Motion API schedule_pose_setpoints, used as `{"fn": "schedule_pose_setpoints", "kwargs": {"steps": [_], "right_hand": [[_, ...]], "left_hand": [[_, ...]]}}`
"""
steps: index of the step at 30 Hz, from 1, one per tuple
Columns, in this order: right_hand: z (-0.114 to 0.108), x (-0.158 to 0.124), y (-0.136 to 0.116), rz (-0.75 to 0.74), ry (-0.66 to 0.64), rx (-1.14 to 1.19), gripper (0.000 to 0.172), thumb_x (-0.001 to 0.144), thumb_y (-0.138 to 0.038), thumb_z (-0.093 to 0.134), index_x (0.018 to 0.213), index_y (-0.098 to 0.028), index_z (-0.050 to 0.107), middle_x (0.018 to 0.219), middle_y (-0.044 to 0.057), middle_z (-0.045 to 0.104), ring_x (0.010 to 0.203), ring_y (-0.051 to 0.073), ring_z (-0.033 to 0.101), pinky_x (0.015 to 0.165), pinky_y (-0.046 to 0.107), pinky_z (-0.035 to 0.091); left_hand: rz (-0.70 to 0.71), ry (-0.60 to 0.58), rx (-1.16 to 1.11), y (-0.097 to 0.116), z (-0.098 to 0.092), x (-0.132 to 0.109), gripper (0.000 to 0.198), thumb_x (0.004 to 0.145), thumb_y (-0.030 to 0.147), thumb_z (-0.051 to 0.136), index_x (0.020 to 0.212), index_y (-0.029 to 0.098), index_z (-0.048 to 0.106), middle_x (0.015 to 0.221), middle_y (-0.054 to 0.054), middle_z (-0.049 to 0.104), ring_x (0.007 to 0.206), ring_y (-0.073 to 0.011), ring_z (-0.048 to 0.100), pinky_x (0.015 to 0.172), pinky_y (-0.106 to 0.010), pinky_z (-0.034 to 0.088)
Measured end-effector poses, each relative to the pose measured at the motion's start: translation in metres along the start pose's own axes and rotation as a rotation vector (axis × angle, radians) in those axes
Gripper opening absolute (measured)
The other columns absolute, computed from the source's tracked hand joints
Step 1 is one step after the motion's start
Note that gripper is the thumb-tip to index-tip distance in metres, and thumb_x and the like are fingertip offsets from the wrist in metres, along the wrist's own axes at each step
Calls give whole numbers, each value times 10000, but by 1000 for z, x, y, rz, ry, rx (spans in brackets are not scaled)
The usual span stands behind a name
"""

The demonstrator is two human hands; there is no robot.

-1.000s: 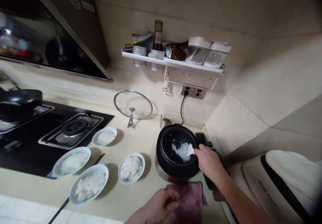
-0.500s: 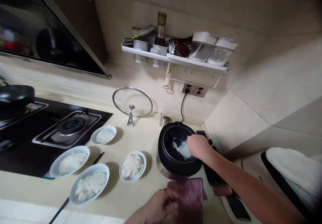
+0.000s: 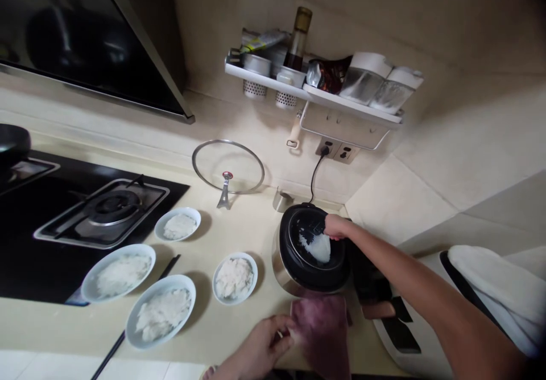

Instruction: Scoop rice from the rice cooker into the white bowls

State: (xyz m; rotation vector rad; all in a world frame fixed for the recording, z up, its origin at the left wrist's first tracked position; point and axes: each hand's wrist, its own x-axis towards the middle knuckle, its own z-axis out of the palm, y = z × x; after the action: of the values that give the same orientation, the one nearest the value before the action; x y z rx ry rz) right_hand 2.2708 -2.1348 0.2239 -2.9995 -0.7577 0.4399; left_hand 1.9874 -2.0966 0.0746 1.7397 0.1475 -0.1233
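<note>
My right hand (image 3: 336,226) is closed over the right side of the black rice cooker (image 3: 294,277). Whatever its fingers hold is hidden. White rice (image 3: 319,248) lies inside the cooker, just below that hand. At the front of the counter, my left hand (image 3: 267,343) pinches the left edge of a purple cloth (image 3: 322,331) between thumb and fingers. The cloth lies in front of the cooker. To the left stand several pale bowls of rice, among them a small bowl (image 3: 218,294) nearest the cooker and a larger bowl (image 3: 130,334) over dark chopsticks (image 3: 111,352).
A glass lid (image 3: 261,182) leans on the wall behind the bowls. The gas hob (image 3: 55,266) is at left. Overhead, a white shelf (image 3: 352,104) carries a bottle and jars. A power cord (image 3: 314,178) runs to the cooker. A white appliance (image 3: 420,289) stands at right.
My view has shifted slightly. My right hand has moved a little within the cooker's right side, showing more of the rice. My left hand stays at the cloth's edge.
</note>
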Motion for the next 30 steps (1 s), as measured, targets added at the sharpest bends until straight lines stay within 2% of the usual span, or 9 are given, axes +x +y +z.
{"fn": "schedule_pose_setpoints", "kwargs": {"steps": [3, 5, 7, 9, 11, 14, 18, 23, 30], "right_hand": [[-10, -12, 8, -2, -191, -101, 310, 848, -208, 563, 553, -122, 606, 457, -21, 553, 416, 77, 502, 459, 209, 410], [-13, -22, 11, -45, -209, -108, 310, 820, -169, 533, 524, -137, 619, 447, 17, 578, 396, 95, 499, 445, 219, 381], [-14, -33, 13, -96, -164, -92, 288, 837, -175, 474, 634, -142, 676, 558, 51, 655, 473, 118, 565, 486, 223, 388], [-15, -44, 20, -145, -82, -78, 257, 854, -184, 454, 815, -153, 706, 768, 81, 719, 664, 149, 640, 574, 228, 408], [-18, -54, 31, -237, 7, -96, 254, 861, -182, 458, 948, -187, 696, 913, 82, 724, 825, 172, 650, 647, 237, 403], [-15, -68, 52, -401, 62, -227, 261, 861, -175, 462, 942, -241, 701, 857, 54, 724, 809, 191, 655, 646, 255, 383], [9, -78, 65, -571, 1, -348, 261, 835, -136, 484, 876, -260, 710, 789, 43, 705, 752, 192, 656, 621, 259, 377], [37, -78, 52, -519, 16, -422, 333, 827, -80, 453, 1019, -228, 682, 845, 91, 688, 773, 214, 653, 623, 279, 412], [24, -60, 72, -493, 199, -332, 413, 891, -120, 375, 1179, -279, 625, 826, 61, 676, 747, 177, 640, 639, 259, 421]], "left_hand": [[-44, -1, -8, -5, -7, -4, 361, 847, 381, 496, 1113, 175, 625, 881, -33, 643, 748, -169, 538, 689, -280, 433], [-57, -27, 6, -4, -10, -3, 373, 840, 392, 504, 1110, 166, 625, 884, -45, 639, 752, -169, 535, 698, -281, 430], [-63, -55, 20, -2, -12, 0, 374, 837, 397, 506, 1099, 159, 626, 883, -55, 637, 755, -169, 533, 704, -282, 428], [-78, -86, 29, -2, -12, 4, 371, 830, 404, 513, 1088, 162, 625, 867, -51, 631, 733, -162, 521, 683, -275, 422], [-94, -113, 39, -3, -11, 8, 372, 820, 412, 526, 1087, 170, 621, 851, -41, 621, 707, -154, 507, 661, -271, 415], [-102, -131, 62, -5, -11, 12, 370, 818, 425, 526, 1075, 176, 620, 833, -35, 611, 694, -157, 500, 658, -280, 411], [-115, -120, 59, -6, -10, 16, 351, 812, 429, 529, 1053, 190, 619, 847, -32, 602, 700, -164, 489, 658, -286, 408], [-123, -112, 26, -7, -5, 21, 338, 804, 388, 537, 1048, 166, 610, 823, -32, 586, 687, -145, 467, 649, -266, 397], [-157, -101, 7, -8, 7, 26, 338, 809, 371, 532, 1058, 154, 606, 816, -26, 574, 669, -129, 448, 630, -252, 377]]}}
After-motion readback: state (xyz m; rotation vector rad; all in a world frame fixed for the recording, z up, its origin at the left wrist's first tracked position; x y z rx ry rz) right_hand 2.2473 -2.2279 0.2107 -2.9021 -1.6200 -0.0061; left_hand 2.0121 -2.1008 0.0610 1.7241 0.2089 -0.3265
